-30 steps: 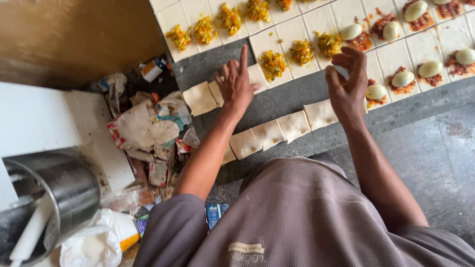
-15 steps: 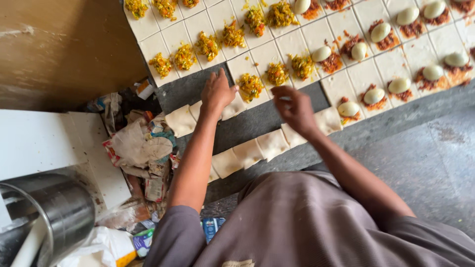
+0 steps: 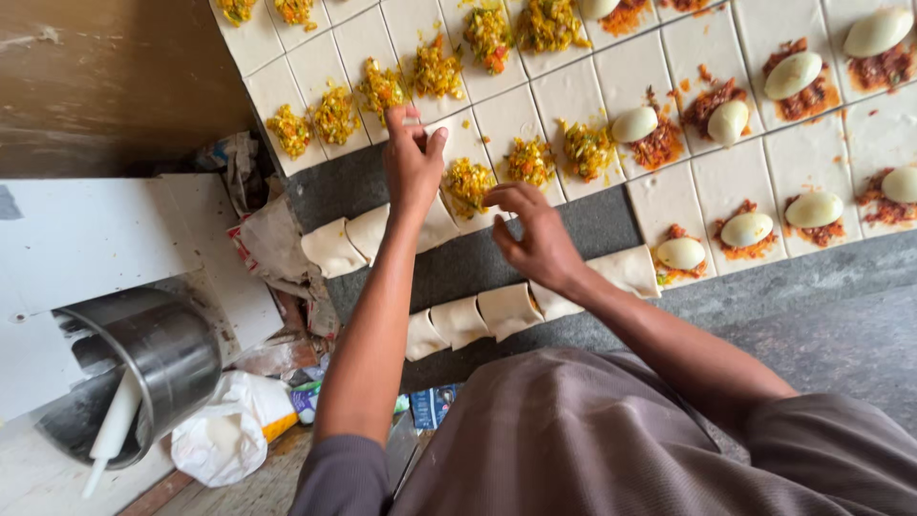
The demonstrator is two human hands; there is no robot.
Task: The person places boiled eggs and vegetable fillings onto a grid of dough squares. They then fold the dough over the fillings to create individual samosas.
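Note:
My left hand (image 3: 413,162) pinches the far left corner of a dough square with yellow vegetable filling (image 3: 468,183) and lifts that corner. My right hand (image 3: 537,234) hovers just right of the same square, fingers curved and apart, with the fingertips at its near right edge and nothing held. Several more filled dough squares (image 3: 585,148) lie in rows on the grey stone counter (image 3: 573,225). Folded pastries lie in two short rows, one under my left wrist (image 3: 334,247) and one below my right hand (image 3: 482,313).
Squares topped with red filling and halved boiled eggs (image 3: 747,229) cover the right side. On the left are crumpled paper scraps (image 3: 272,244), a steel pot (image 3: 158,368) with a white stick in it, a white plastic bag (image 3: 224,440) and a brown wooden surface (image 3: 115,76).
Both hands came together onto one yellow-filled square. The left went from flat and spread to pinching its corner, and the right drew back from the farther rows to beside it.

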